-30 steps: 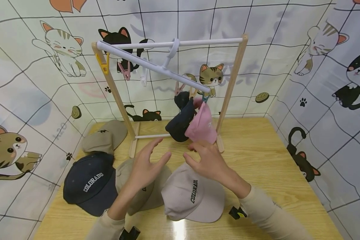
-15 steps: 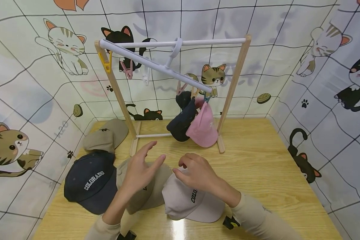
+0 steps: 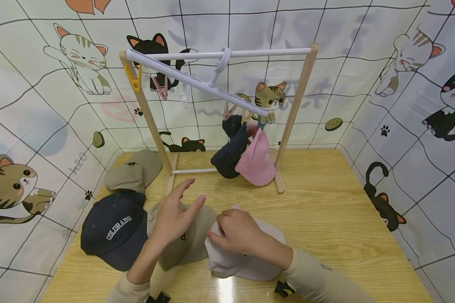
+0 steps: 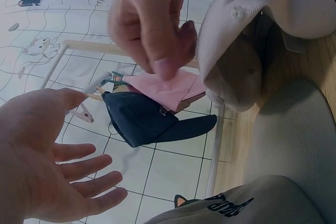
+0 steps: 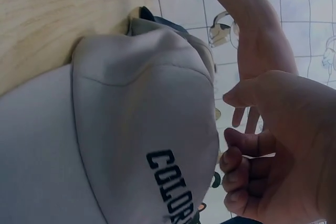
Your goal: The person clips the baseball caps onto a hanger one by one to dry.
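My right hand (image 3: 239, 233) hovers over the pale COLORADO cap (image 3: 220, 261), fingers loosely curled. In the right wrist view, a gap parts the thumb from the fingers of this hand (image 5: 286, 145), beside the crown of the cap (image 5: 136, 119); it holds nothing. My left hand (image 3: 172, 221) is held above the olive cap (image 3: 202, 223), fingers spread and thumb apart. The left wrist view has the left hand (image 4: 47, 156) empty, the right hand (image 4: 152, 19) next to the pale cap (image 4: 226, 35).
A wooden rack (image 3: 297, 97) carries a tilted white hanger (image 3: 189, 81); a navy cap (image 3: 231, 155) and a pink cap (image 3: 257, 162) hang from its clips. Left on the table (image 3: 326, 210) lie a navy COLORADO cap (image 3: 113, 227) and a tan cap (image 3: 125, 176).
My right hand has moved down and left from near the hanging pink cap to over the pale cap, its fingers more curled. The left hand has shifted slightly left.
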`<action>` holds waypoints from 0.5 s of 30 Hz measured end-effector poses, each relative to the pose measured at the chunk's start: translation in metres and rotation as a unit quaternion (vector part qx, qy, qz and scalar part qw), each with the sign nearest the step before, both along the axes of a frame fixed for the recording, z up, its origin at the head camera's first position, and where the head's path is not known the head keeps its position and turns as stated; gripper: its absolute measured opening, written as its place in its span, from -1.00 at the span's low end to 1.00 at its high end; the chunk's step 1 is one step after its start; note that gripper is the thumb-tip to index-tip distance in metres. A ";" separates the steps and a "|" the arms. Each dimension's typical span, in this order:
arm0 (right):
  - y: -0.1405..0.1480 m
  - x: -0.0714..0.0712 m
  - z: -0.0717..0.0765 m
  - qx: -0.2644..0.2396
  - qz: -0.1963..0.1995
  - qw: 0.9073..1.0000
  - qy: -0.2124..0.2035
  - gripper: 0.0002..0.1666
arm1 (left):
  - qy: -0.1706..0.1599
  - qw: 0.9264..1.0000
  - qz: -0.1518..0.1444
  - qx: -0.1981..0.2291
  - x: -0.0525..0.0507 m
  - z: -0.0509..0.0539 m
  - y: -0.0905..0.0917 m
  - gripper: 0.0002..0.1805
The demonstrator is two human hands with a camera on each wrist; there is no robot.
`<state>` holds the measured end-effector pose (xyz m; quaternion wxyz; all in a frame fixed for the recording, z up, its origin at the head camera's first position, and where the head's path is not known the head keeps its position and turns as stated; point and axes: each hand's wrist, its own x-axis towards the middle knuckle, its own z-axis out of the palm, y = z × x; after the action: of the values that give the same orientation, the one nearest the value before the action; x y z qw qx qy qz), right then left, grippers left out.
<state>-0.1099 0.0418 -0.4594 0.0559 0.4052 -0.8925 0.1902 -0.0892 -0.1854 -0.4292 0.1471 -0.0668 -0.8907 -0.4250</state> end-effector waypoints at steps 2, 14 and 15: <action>-0.002 0.003 -0.002 0.024 0.003 1.000 -0.001 -0.38 | 0.000 1.000 -0.001 0.000 0.000 0.000 0.000 -0.30; -0.019 0.015 -0.013 0.108 0.004 0.991 0.081 -0.26 | 0.001 1.000 0.001 -0.005 -0.002 -0.004 -0.005 -0.30; -0.020 0.016 -0.014 0.111 0.007 0.990 0.092 -0.26 | 0.003 1.000 0.000 -0.003 -0.003 -0.004 -0.005 -0.30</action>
<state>-0.0943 0.0221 -0.4730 0.0911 0.4306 -0.8964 0.0526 -0.0919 -0.1907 -0.4332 0.1493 -0.0680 -0.8918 -0.4217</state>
